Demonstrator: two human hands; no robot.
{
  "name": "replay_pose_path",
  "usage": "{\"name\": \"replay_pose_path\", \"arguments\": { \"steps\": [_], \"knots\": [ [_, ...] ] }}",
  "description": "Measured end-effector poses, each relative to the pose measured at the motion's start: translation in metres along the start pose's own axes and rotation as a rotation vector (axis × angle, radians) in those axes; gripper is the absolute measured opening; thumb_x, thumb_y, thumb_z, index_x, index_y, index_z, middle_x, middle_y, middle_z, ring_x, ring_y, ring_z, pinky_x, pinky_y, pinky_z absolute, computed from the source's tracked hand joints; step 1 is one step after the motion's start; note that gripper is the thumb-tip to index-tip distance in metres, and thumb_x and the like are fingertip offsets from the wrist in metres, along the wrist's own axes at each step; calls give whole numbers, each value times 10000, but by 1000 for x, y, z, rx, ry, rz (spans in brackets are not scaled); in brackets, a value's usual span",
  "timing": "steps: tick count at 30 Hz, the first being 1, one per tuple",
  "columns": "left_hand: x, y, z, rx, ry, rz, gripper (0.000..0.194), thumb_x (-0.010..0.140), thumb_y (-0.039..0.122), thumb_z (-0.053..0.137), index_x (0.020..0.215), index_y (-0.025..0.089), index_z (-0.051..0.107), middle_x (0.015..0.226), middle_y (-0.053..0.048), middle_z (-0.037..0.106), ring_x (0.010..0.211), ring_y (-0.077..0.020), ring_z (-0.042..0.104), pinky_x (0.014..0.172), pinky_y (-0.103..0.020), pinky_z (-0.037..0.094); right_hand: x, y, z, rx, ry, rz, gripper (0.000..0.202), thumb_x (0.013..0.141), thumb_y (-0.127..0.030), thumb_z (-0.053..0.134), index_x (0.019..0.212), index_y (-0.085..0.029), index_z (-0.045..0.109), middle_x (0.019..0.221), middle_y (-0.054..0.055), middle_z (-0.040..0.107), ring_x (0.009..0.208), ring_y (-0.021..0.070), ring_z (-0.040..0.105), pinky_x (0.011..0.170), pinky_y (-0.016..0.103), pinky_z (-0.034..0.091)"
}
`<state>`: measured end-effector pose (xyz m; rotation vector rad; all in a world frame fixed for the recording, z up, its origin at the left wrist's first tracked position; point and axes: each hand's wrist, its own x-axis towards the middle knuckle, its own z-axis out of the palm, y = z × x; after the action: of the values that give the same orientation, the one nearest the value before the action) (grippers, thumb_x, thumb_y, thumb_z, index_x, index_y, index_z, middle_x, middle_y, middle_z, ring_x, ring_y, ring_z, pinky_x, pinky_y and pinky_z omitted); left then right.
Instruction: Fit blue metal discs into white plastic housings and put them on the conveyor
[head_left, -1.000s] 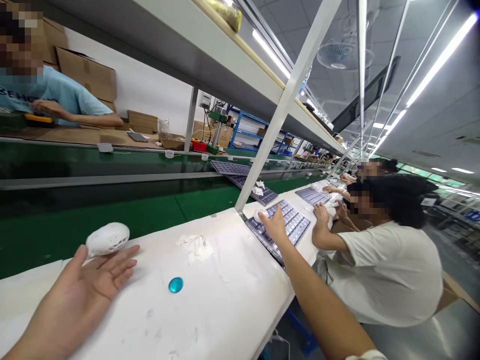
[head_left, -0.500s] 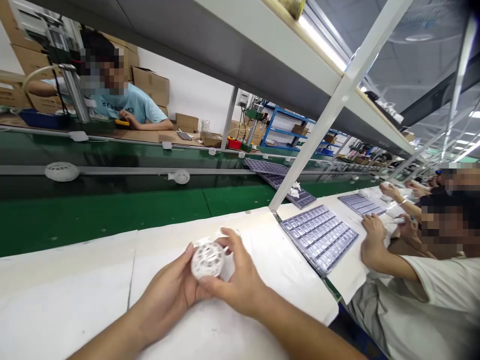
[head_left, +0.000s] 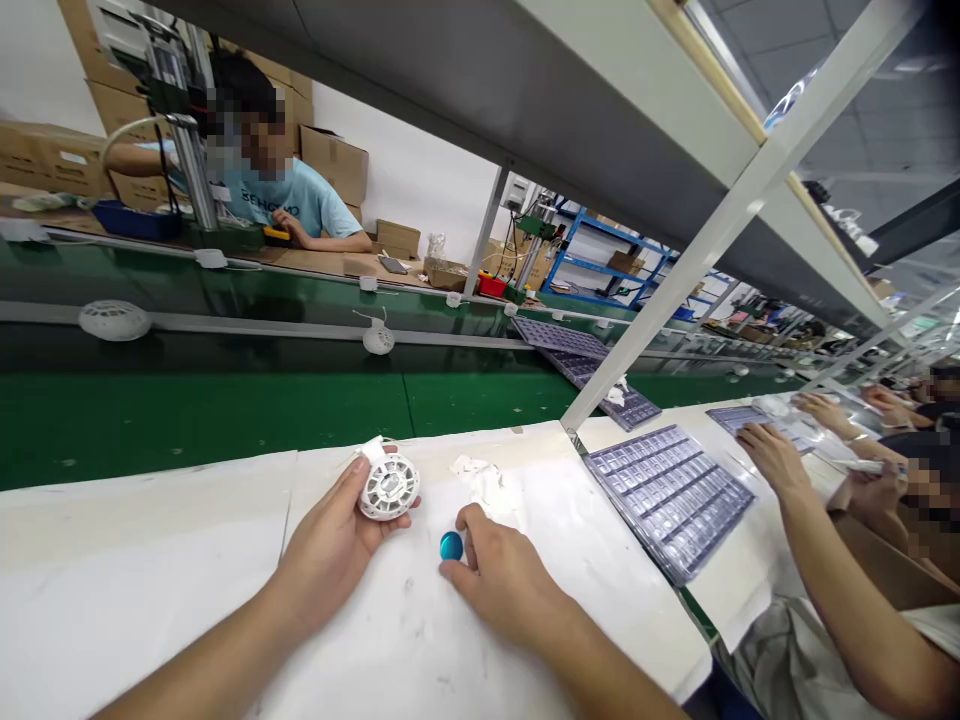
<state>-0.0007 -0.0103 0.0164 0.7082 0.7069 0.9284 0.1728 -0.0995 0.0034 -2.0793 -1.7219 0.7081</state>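
A round white slotted part [head_left: 389,487] lies in my left hand [head_left: 337,525], its spoked face turned up and my fingers wrapped around its edge. A small white piece stands at its upper left edge. To the right, my right hand [head_left: 499,570] pinches a small round blue disc [head_left: 451,546] between thumb and fingers, low over the white sheet [head_left: 375,640]. Just beyond that hand lies a crumpled white tissue [head_left: 487,485].
A purple compartment tray [head_left: 671,500] sits right of the metal post [head_left: 675,290]. Beyond the table runs a green conveyor [head_left: 300,405] carrying white round parts [head_left: 115,320]. A co-worker's arm [head_left: 825,570] reaches in at the right; another person [head_left: 300,200] sits across.
My right hand has come away from the white part and now has the blue disc. My left hand has kept the part and moved slightly left and up. The view has shifted.
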Motion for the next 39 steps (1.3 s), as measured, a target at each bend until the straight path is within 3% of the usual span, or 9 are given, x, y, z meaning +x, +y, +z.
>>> {"name": "replay_pose_path", "arguments": {
  "steps": [8, 11, 14, 19, 22, 29, 33, 35, 39],
  "knots": [
    [-2, -8, -2, 49, -55, -12, 399, 940, 485, 570, 1260, 246, 588, 1094, -66, 658, 925, -240, 661, 680, -312, 568, 2, 4, -10, 108, -53, -28, 165, 844, -209, 615, 792, -236, 461, 677, -37, 538, 625, 156, 477, 568, 258, 311],
    [-6, -11, 0, 73, -86, -26, 415, 943, 504, 557, 1284, 267, 578, 1144, -53, 652, 923, -222, 644, 715, -304, 557, -3, 4, -11, 449, -88, -120, 145, 900, -254, 577, 808, -239, 466, 663, -53, 533, 577, 126, 478, 540, 235, 351],
    [-13, -14, 5, 110, -126, -50, 417, 941, 501, 568, 1308, 302, 572, 1153, -31, 660, 972, -220, 626, 784, -295, 541, -7, 0, -7, 795, 8, -226, 110, 932, -309, 580, 887, -231, 515, 705, -31, 594, 563, 122, 512, 549, 246, 411],
    [-23, -18, 13, 227, -158, -50, 415, 916, 527, 593, 1268, 306, 613, 1168, -28, 673, 1063, -257, 596, 778, -287, 524, -9, -6, 4, 727, 176, -294, 43, 939, -266, 588, 917, -240, 562, 751, -5, 663, 606, 144, 591, 569, 264, 458],
    [-25, -17, 14, 321, -167, -28, 416, 905, 557, 585, 1227, 298, 631, 1139, -38, 675, 1000, -262, 600, 769, -306, 526, -9, -7, 5, 675, 219, -293, 28, 939, -259, 587, 922, -246, 568, 768, 5, 688, 635, 160, 643, 558, 265, 476],
    [-28, -14, 15, 419, -218, -10, 479, 922, 605, 504, 1273, 283, 563, 962, -34, 660, 807, -224, 606, 804, -332, 528, -9, -8, 4, 692, 219, -214, 71, 917, -288, 611, 893, -243, 561, 704, -21, 651, 556, 135, 597, 527, 253, 461],
    [-32, -12, 18, 494, -216, -6, 546, 842, 569, 652, 1272, 246, 558, 876, -29, 675, 749, -210, 609, 756, -318, 522, -6, -9, 1, 867, 183, -70, 270, 832, -358, 739, 954, -247, 526, 672, -68, 555, 564, 114, 542, 527, 225, 420],
    [-35, -12, 18, 497, -261, -48, 630, 832, 556, 666, 1333, 218, 489, 802, -31, 681, 684, -201, 594, 670, -306, 507, -6, -11, -2, 1022, 83, -78, 463, 763, -460, 797, 1052, -253, 501, 758, -54, 577, 596, 126, 586, 537, 230, 428],
    [-47, -14, 18, 451, -382, -153, 767, 856, 649, 559, 1417, 176, 335, 590, 5, 611, 534, -161, 487, 503, -258, 386, -16, -19, -6, 1226, -357, -188, 636, 820, -658, 662, 1250, -243, 444, 735, -13, 632, 563, 175, 634, 547, 287, 487]
  ]
}}
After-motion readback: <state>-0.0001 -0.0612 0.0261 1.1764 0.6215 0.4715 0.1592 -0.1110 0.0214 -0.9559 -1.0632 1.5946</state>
